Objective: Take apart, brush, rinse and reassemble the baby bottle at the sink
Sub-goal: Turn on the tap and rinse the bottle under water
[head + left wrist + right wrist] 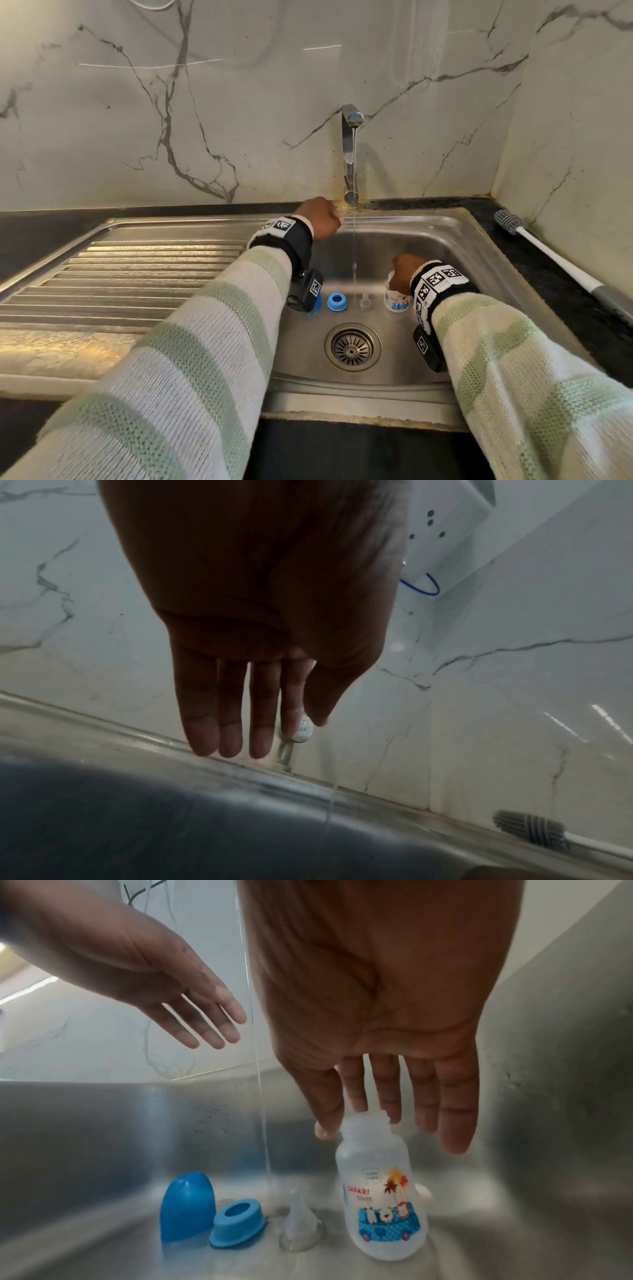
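The bottle is in parts on the floor of the steel sink (455, 240). The white printed bottle body (380, 1199) stands upright with its neck bare. My right hand (387, 1102) hovers over it with straight fingers, the thumb tip touching the neck; in the head view this hand (404, 270) covers the bottle's (397, 299) top. Left of it stand the clear nipple (299, 1221), the blue collar ring (236, 1223) and the blue cap (186, 1204). My left hand (274, 723) reaches flat-fingered to the tap's lever (303, 733), index finger and thumb on it. Water (354, 240) runs from the tap (349, 150).
A grey-headed bottle brush (510, 222) with a white handle lies on the dark counter right of the sink, against the marble wall. The drain (352, 346) sits in front of the parts. A ribbed draining board (137, 274) extends to the left.
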The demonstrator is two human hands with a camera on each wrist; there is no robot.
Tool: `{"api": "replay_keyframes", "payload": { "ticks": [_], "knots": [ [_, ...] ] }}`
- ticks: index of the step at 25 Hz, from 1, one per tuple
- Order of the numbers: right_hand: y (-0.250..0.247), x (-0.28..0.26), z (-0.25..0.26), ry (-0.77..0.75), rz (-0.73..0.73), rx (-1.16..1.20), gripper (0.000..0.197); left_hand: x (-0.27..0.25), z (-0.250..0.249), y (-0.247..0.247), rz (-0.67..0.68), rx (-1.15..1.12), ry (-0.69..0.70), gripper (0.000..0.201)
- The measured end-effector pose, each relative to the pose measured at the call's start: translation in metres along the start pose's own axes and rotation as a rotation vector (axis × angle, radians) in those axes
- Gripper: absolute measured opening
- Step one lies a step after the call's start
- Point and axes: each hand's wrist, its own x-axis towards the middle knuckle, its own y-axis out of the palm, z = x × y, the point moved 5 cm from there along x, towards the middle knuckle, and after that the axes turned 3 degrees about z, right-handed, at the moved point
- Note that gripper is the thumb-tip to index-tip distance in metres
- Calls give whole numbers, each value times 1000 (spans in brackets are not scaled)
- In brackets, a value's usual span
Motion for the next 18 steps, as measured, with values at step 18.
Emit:
{"api": "replay_keyframes", "payload": {
  "ticks": [18],
  "knots": [
    [-28, -32, 48, -362, -192, 470, 31, -48, 13, 62, 58, -282, -60, 34]
  ]
}}
